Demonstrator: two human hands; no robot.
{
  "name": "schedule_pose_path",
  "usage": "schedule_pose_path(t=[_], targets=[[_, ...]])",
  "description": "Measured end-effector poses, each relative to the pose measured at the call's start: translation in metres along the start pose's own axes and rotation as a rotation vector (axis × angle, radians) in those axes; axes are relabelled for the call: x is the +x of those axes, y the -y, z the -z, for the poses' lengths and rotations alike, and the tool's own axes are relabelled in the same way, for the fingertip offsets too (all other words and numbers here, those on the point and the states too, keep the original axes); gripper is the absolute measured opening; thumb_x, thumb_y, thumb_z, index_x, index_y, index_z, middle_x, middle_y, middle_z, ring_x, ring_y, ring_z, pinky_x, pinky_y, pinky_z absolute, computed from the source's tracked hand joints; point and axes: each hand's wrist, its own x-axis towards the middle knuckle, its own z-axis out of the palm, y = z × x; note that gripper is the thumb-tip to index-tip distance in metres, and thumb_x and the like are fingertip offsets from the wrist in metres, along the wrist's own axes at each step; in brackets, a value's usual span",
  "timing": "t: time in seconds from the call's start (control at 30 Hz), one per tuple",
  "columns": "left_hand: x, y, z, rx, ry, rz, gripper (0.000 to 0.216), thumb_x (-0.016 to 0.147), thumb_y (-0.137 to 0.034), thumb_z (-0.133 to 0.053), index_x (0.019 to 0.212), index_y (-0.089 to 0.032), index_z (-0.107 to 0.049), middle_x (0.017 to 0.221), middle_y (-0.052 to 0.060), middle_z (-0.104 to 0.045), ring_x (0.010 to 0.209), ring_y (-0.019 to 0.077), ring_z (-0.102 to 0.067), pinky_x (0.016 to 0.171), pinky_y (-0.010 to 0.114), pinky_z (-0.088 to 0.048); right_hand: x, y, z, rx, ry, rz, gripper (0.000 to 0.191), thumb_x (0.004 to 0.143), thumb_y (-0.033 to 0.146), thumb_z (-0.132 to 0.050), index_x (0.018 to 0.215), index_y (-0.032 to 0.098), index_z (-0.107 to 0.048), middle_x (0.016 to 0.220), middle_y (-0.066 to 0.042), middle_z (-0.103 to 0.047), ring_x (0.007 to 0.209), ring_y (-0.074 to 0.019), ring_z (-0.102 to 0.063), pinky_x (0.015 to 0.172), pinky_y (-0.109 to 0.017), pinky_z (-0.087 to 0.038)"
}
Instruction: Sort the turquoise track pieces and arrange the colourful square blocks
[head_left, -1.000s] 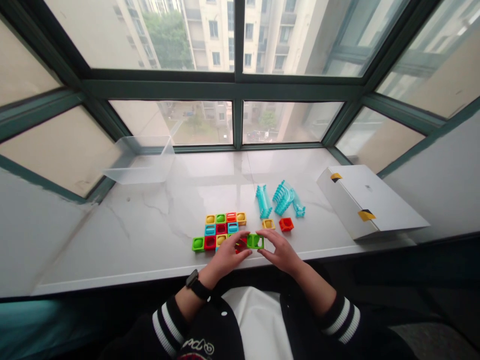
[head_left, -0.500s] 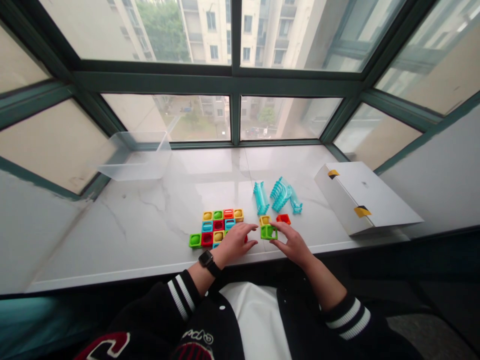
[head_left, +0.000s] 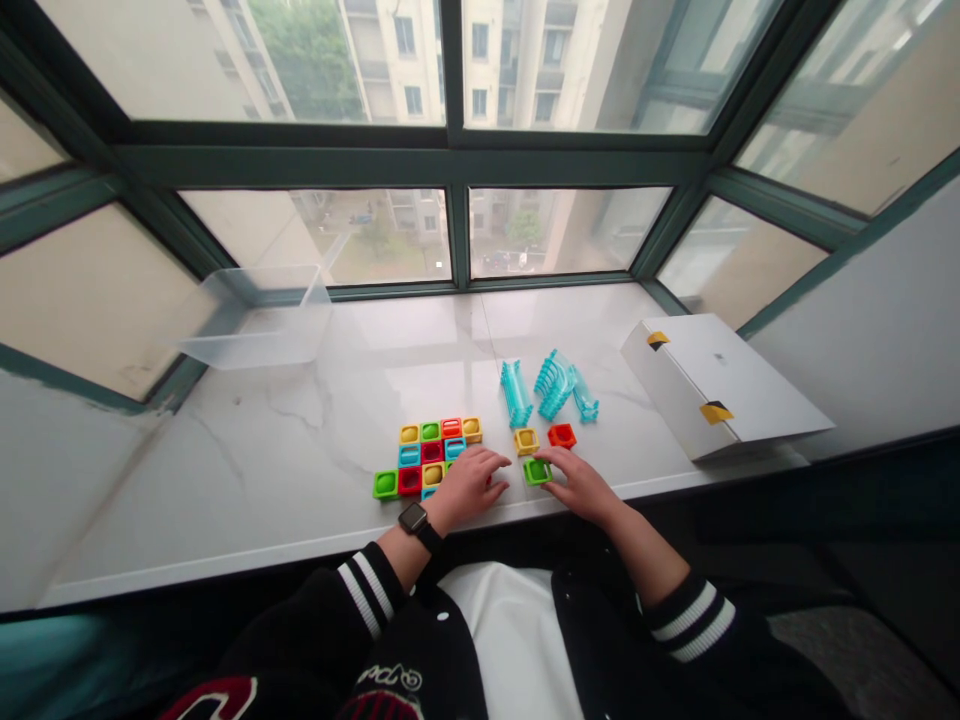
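Note:
A flat cluster of joined coloured square blocks (head_left: 431,452) lies on the marble sill (head_left: 300,450) near its front edge. My left hand (head_left: 469,485) rests with fingers spread over the cluster's right end, hiding some blocks. My right hand (head_left: 581,485) pinches a green block (head_left: 536,470) that stands on the sill just right of the cluster. A loose yellow block (head_left: 526,440) and a loose red block (head_left: 562,435) sit just behind the green one.
Several turquoise ribbed track pieces (head_left: 551,385) lie behind the loose blocks. A white cardboard box (head_left: 720,385) sits at the right. A clear plastic tub (head_left: 259,320) stands at the back left by the window. The sill's front edge runs just under my wrists.
My right hand pulled the green block off the cluster's right end, moved it right and set it down on the sill. My left hand stayed on the cluster.

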Motion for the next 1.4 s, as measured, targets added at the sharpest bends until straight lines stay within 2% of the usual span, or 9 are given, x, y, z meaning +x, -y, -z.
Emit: schedule_pose_path(t=[0.17,0.43,0.67,1.4], targets=[[0.000,0.000,0.000,0.002,0.002,0.001,0.028,0.092,-0.027,-0.068,0.120,-0.024,-0.073,0.105,0.009,-0.075,0.111,0.0297,-0.064,0.103,0.047,-0.047,0.001,-0.003,-0.004,0.004,0.043,-0.031,0.051,0.083,0.011,-0.070,0.132,0.025,-0.066,0.132,-0.009,-0.068,0.124,-0.0267,-0.065,0.113,-0.050,-0.050],[0.001,-0.002,0.001,-0.003,0.005,-0.001,0.027,0.092,-0.024,-0.065,0.117,-0.024,-0.074,0.104,0.009,-0.075,0.109,0.0291,-0.064,0.102,0.046,-0.047,-0.002,-0.007,-0.010,-0.006,0.061,-0.079,0.050,0.082,0.014,-0.072,0.131,0.024,-0.066,0.128,-0.009,-0.069,0.120,-0.0275,-0.067,0.108,-0.049,-0.053],[0.000,-0.003,0.002,-0.007,0.004,0.002,0.026,0.092,-0.023,-0.065,0.115,-0.024,-0.075,0.105,0.009,-0.076,0.109,0.0290,-0.065,0.103,0.047,-0.047,-0.002,-0.010,-0.013,-0.027,0.071,-0.076,0.057,0.079,0.011,-0.073,0.134,0.025,-0.065,0.128,-0.009,-0.069,0.122,-0.0275,-0.066,0.110,-0.049,-0.052],[0.001,-0.001,0.002,0.006,0.013,0.000,0.024,0.092,-0.022,-0.065,0.114,-0.023,-0.075,0.105,0.008,-0.076,0.109,0.0285,-0.064,0.102,0.046,-0.048,0.000,-0.006,-0.010,-0.038,0.111,-0.073,0.057,0.080,0.011,-0.072,0.134,0.026,-0.065,0.128,-0.008,-0.069,0.122,-0.0272,-0.066,0.110,-0.049,-0.052]])
